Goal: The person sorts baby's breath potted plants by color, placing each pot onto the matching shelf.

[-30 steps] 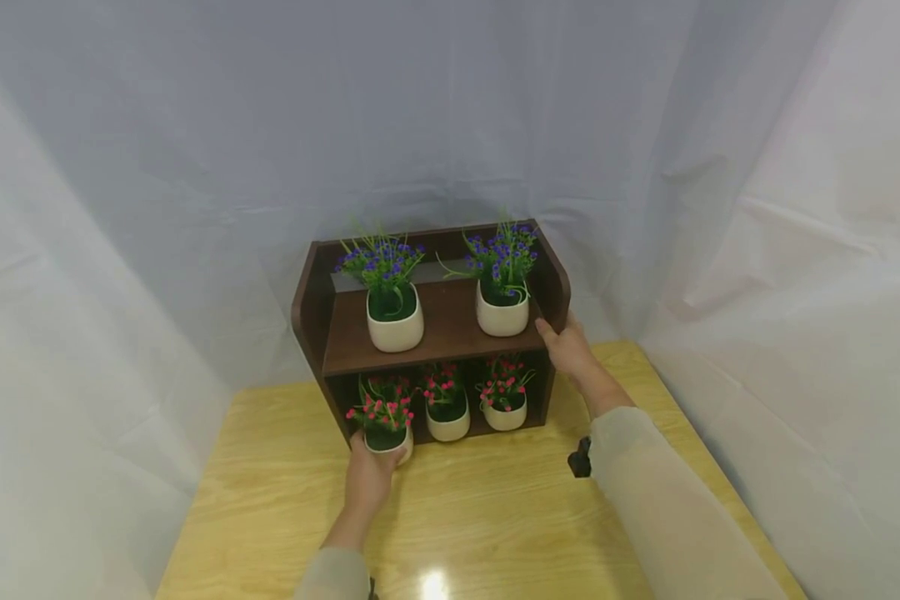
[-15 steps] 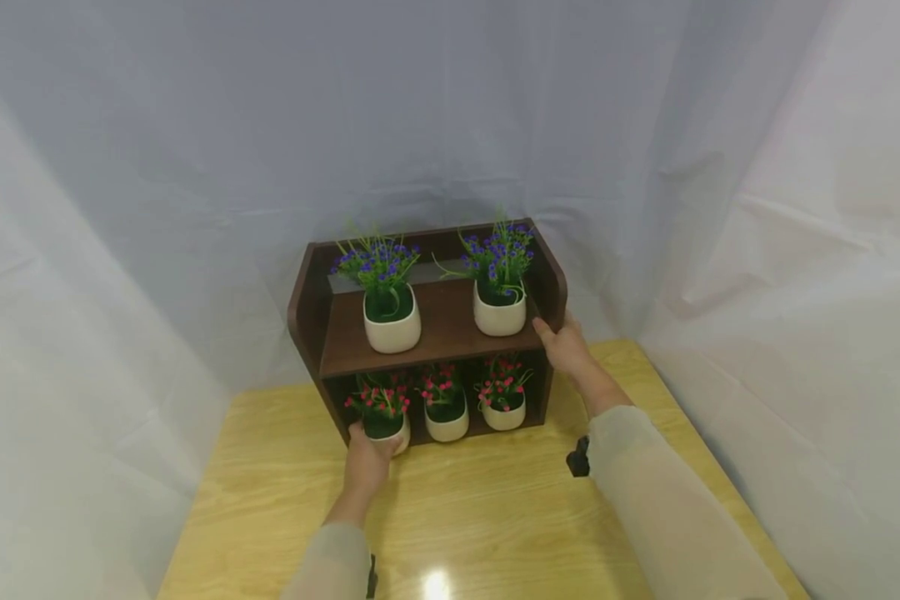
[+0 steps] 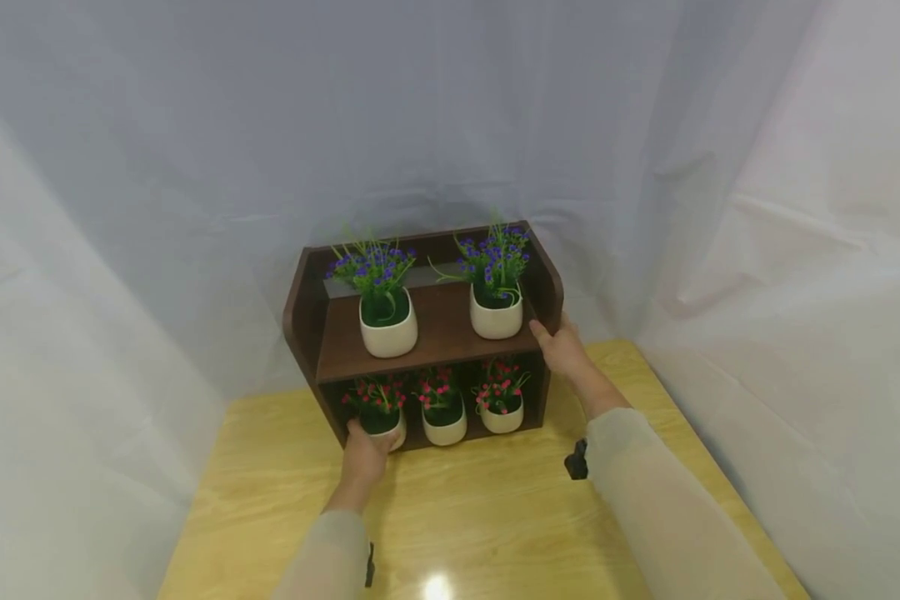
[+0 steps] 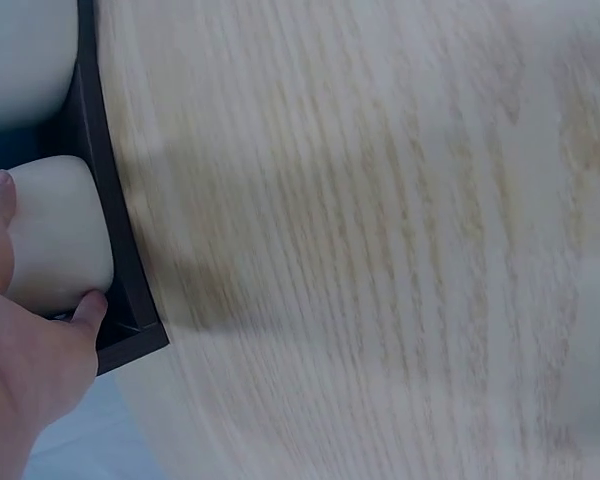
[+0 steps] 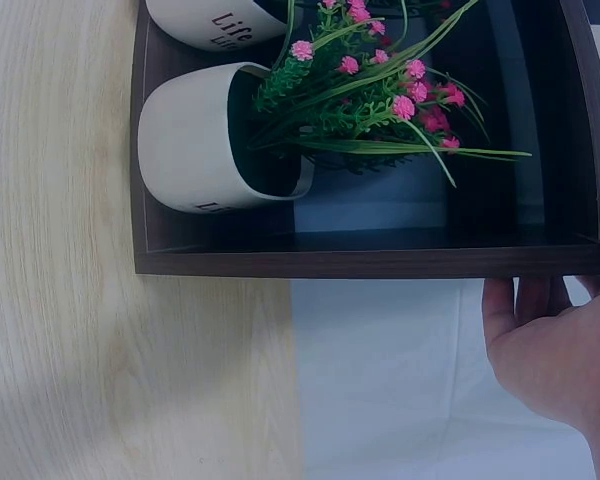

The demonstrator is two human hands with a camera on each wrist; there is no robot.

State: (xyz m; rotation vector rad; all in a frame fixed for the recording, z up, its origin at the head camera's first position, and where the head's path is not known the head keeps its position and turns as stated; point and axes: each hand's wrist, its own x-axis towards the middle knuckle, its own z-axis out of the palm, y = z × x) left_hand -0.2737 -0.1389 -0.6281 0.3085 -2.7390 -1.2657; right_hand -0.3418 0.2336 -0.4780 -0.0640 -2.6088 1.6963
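A two-tier dark brown wooden shelf stands on the table, holding potted artificial flowers in white pots. My left hand grips the pink-flowered potted plant at the left of the lower tier. In the left wrist view, thumb and fingers lie on opposite sides of that white pot, inside the shelf's front edge. My right hand holds the shelf's right side panel, its thumb at the upper board. Fingers show against the outer face of that panel in the right wrist view.
Two blue-flowered potted plants stand on the upper tier. Two more pink-flowered potted plants fill the lower tier's middle and right. Pale curtains hang close behind and beside the wooden table.
My left hand has pushed the pink-flowered potted plant back, farther into the lower tier. The right hand keeps its hold on the shelf's side. The view has shifted slightly.
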